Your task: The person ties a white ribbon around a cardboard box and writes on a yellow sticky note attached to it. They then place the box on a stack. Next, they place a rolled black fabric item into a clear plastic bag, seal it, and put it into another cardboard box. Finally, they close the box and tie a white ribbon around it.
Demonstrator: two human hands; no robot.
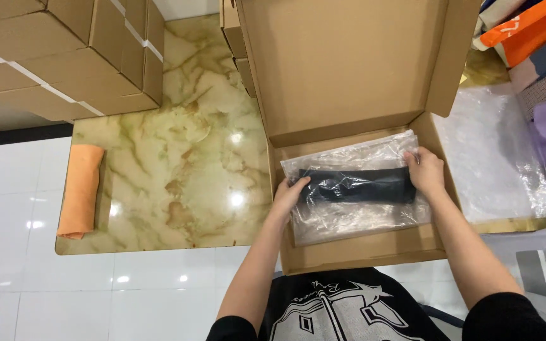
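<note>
An open brown cardboard box [361,249] lies on the marble table in front of me, its lid standing up behind. Inside it lies a clear plastic bag [355,218] with a folded dark garment [364,185] in it. My left hand [289,194] grips the left end of the bag and garment. My right hand [426,172] grips the right end. Both hands are inside the box, and the bag rests flat on the box floor.
A green-veined marble table [178,145] carries a rolled orange cloth [80,189] at its left edge. Stacked sealed cardboard boxes [64,57] stand at the back left. Clear plastic sheeting [500,158] and folded coloured fabrics [538,38] lie to the right. White tiled floor lies below.
</note>
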